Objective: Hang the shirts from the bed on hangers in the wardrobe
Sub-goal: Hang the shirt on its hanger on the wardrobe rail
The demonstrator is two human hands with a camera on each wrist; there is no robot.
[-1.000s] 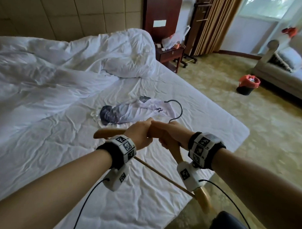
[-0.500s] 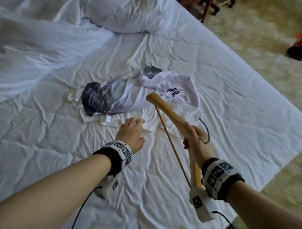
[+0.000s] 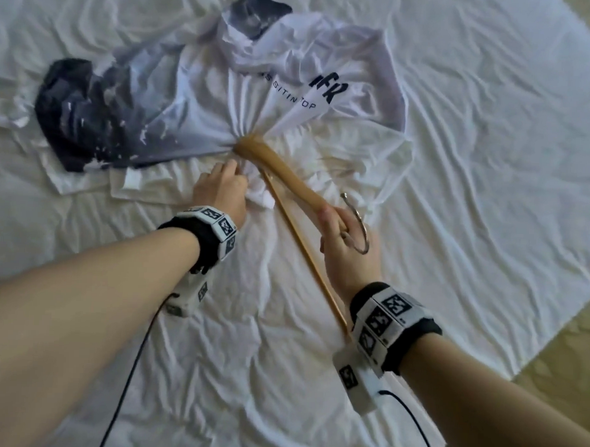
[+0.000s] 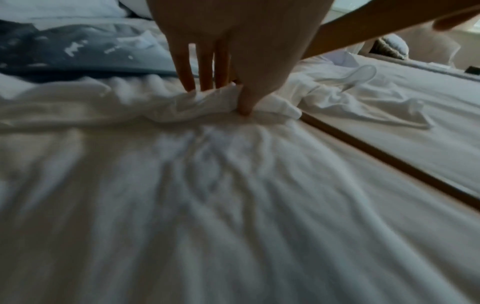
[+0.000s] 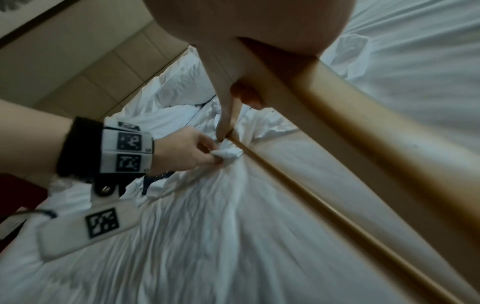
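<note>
Lying crumpled on the bed [image 3: 489,163], white T-shirt [image 3: 224,97] with dark print and black lettering. Pinching a bunched white fold of its hem between thumb and fingers, left hand [image 3: 221,194]. Gripping the wooden hanger [image 3: 282,169] at its middle beside the metal hook [image 3: 360,225], right hand [image 3: 348,248], near the left but not touching it. Pushed into the gathered shirt fabric, far tip of the hanger; angled back toward the right wrist, thin lower bar.

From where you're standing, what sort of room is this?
Probably a bedroom, maybe a hotel's: a wide bed under a rumpled white sheet, pillows against a panelled headboard wall, and patterned carpet beside it.
</note>
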